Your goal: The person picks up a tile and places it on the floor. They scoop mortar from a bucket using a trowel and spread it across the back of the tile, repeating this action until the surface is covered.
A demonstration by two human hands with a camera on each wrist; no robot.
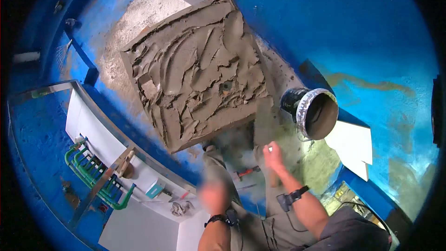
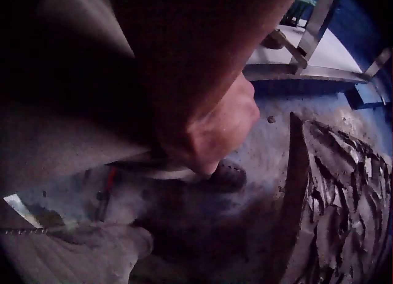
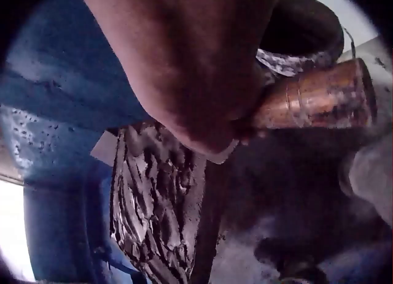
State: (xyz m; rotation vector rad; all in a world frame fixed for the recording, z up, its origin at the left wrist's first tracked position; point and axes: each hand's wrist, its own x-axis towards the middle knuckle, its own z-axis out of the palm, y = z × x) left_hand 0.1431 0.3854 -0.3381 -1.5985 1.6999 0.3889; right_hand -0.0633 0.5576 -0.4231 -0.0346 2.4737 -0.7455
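A square slab [image 1: 195,69] spread with ridged grey-brown mortar lies ahead of the person, with two small bare patches in its surface. My right hand [image 1: 275,157] grips a trowel by its wooden handle [image 3: 319,100], close to the slab's near right corner. The trowel's grey blade [image 1: 265,121] overlaps that corner in the head view. My left hand [image 1: 213,195] is over the person's knee, blurred in the head view. In the left wrist view, its back shows beside the trouser leg and its fingers are hidden, so I cannot tell what they do.
A mortar-smeared bucket [image 1: 318,114] stands tilted right of the slab. White board pieces [image 1: 350,146] lie beyond it. A red-handled tool [image 1: 248,173] is on the floor between the legs. At left, a white shelf [image 1: 97,116] holds green pipes [image 1: 97,176] and a small box [image 1: 155,189].
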